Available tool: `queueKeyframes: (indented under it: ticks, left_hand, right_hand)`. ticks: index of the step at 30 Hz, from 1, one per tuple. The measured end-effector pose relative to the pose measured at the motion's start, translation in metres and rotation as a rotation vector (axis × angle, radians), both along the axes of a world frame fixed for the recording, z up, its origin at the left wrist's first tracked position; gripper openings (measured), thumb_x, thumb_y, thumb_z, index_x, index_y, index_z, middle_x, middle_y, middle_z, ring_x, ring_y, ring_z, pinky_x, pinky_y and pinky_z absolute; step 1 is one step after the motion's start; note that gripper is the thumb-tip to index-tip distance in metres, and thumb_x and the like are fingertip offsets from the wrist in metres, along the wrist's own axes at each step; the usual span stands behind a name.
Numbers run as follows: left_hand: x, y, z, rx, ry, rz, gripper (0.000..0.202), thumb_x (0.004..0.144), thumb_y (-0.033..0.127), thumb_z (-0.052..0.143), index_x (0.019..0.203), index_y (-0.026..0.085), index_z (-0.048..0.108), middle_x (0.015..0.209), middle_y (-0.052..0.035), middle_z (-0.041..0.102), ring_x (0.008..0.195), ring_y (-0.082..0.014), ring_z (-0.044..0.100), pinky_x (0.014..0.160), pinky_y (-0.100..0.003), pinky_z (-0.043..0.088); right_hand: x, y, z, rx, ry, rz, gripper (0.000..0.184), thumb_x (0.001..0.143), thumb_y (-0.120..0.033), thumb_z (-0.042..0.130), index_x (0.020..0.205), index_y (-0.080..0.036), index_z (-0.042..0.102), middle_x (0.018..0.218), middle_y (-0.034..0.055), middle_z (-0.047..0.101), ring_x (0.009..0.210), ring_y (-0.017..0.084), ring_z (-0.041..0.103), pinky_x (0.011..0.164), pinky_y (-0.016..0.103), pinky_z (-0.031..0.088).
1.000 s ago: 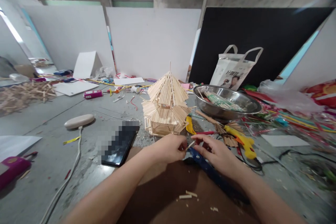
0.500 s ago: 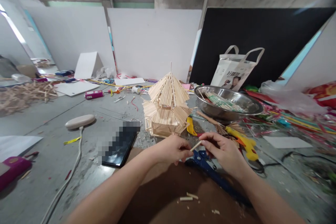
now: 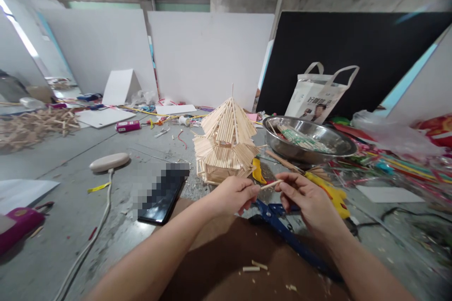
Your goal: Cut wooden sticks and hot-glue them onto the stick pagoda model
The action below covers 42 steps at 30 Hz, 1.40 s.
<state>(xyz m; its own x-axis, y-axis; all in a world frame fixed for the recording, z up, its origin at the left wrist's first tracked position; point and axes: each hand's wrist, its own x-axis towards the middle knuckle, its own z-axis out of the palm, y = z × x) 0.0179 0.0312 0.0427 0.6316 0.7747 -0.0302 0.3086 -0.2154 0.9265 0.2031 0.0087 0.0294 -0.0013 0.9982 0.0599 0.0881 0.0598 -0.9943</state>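
Observation:
Both hands meet in front of me over a brown board (image 3: 219, 263). My left hand (image 3: 233, 196) and my right hand (image 3: 305, 200) pinch the two ends of a short wooden stick (image 3: 271, 185), fingers closed on it. Just behind the hands stands a tiered pagoda model (image 3: 228, 143) built of wooden sticks. Blue-handled cutters (image 3: 278, 225) lie on the board under my right hand. Two cut stick pieces (image 3: 254, 266) lie on the board near me.
A dark phone (image 3: 163, 195) lies left of the board. A steel bowl (image 3: 307, 141) of sticks, a yellow glue gun (image 3: 326, 190), a white tote bag (image 3: 319, 91) and coloured clutter fill the right. A cabled white device (image 3: 108, 162) and stick pile (image 3: 31, 124) sit left.
Both hands have risen a little off the cutters, lifting the stick between them and turning it nearer level. The view has shifted slightly.

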Motion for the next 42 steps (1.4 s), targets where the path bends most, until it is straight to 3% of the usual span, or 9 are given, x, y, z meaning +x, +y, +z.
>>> queueKeyframes:
  ticks: [3, 5, 10, 13, 18, 24, 32, 36, 42]
  left_hand:
    - [0.0, 0.0, -0.002, -0.012, -0.026, -0.034, 0.036, 0.08, 0.042, 0.033, 0.056, 0.015, 0.041, 0.043, 0.0053, 0.041, 0.037, -0.0048, 0.038, 0.041, -0.018, 0.03]
    - [0.0, 0.002, -0.005, 0.016, -0.055, 0.009, 0.043, 0.08, 0.046, 0.03, 0.051, 0.015, 0.039, 0.04, 0.0045, 0.04, 0.036, -0.0046, 0.038, 0.041, -0.018, 0.03]
    - [-0.001, 0.013, -0.015, 0.051, -0.234, 0.363, 0.042, 0.08, 0.046, 0.031, 0.05, 0.016, 0.035, 0.036, 0.0063, 0.035, 0.031, -0.0038, 0.034, 0.037, -0.017, 0.026]
    - [0.0, 0.016, -0.018, 0.032, -0.283, 0.445, 0.032, 0.078, 0.041, 0.039, 0.059, 0.016, 0.04, 0.039, 0.0079, 0.035, 0.031, -0.0035, 0.033, 0.034, -0.016, 0.025]
    - [0.002, 0.01, -0.016, 0.037, -0.236, 0.36, 0.029, 0.077, 0.042, 0.04, 0.076, 0.014, 0.049, 0.043, 0.0074, 0.037, 0.035, -0.0039, 0.035, 0.036, -0.016, 0.027]
    - [0.004, 0.001, -0.008, 0.22, -0.008, 0.171, 0.022, 0.074, 0.031, 0.048, 0.078, 0.013, 0.061, 0.058, 0.0011, 0.054, 0.049, -0.0058, 0.043, 0.047, -0.017, 0.033]
    - [0.008, -0.003, -0.008, 0.41, 0.133, 0.162, 0.027, 0.077, 0.032, 0.044, 0.081, 0.016, 0.064, 0.069, -0.0021, 0.062, 0.059, -0.009, 0.049, 0.055, -0.019, 0.035]
    - [0.01, -0.005, -0.011, 0.409, 0.123, 0.13, 0.029, 0.079, 0.033, 0.041, 0.075, 0.015, 0.063, 0.063, -0.0009, 0.059, 0.057, -0.0089, 0.048, 0.053, -0.019, 0.033]
    - [0.008, -0.001, -0.017, 0.374, 0.049, 0.275, 0.036, 0.079, 0.038, 0.037, 0.058, 0.013, 0.053, 0.05, 0.0028, 0.044, 0.05, -0.007, 0.037, 0.047, -0.018, 0.026]
  right_hand:
    - [0.0, 0.0, 0.003, -0.028, 0.019, -0.019, 0.028, 0.064, -0.037, 0.063, 0.081, -0.017, 0.053, 0.062, -0.0024, 0.057, 0.04, 0.005, 0.044, 0.039, 0.019, 0.033]
    - [-0.001, 0.0, 0.004, -0.025, 0.037, -0.052, 0.027, 0.062, -0.038, 0.064, 0.076, -0.017, 0.053, 0.059, -0.003, 0.055, 0.039, 0.004, 0.043, 0.038, 0.018, 0.033]
    - [-0.001, 0.001, 0.004, -0.027, 0.079, -0.113, 0.03, 0.06, -0.041, 0.064, 0.069, -0.016, 0.052, 0.056, -0.0038, 0.053, 0.036, 0.004, 0.042, 0.036, 0.018, 0.032]
    - [-0.001, 0.001, 0.003, -0.037, 0.089, -0.117, 0.029, 0.061, -0.042, 0.064, 0.069, -0.016, 0.052, 0.055, -0.0039, 0.052, 0.036, 0.004, 0.042, 0.036, 0.018, 0.032]
    - [-0.002, 0.001, 0.0, -0.022, 0.058, -0.118, 0.029, 0.062, -0.043, 0.062, 0.068, -0.016, 0.052, 0.055, -0.0035, 0.053, 0.037, 0.004, 0.042, 0.036, 0.018, 0.031]
    - [-0.006, 0.0, -0.003, 0.004, 0.034, -0.129, 0.031, 0.06, -0.042, 0.064, 0.073, -0.016, 0.053, 0.055, -0.0032, 0.053, 0.036, 0.005, 0.042, 0.036, 0.019, 0.03]
    - [-0.008, -0.004, -0.006, 0.022, -0.134, -0.007, 0.029, 0.067, -0.042, 0.059, 0.081, -0.017, 0.053, 0.055, -0.0026, 0.054, 0.041, 0.007, 0.045, 0.041, 0.021, 0.036]
    - [-0.011, -0.007, -0.006, 0.018, -0.215, 0.064, 0.027, 0.066, -0.041, 0.059, 0.078, -0.016, 0.056, 0.06, -0.0006, 0.057, 0.043, 0.007, 0.046, 0.043, 0.021, 0.038]
    - [-0.012, -0.008, -0.002, 0.009, -0.145, 0.007, 0.032, 0.06, -0.045, 0.063, 0.074, -0.016, 0.057, 0.062, 0.0005, 0.06, 0.041, 0.007, 0.046, 0.042, 0.022, 0.038]
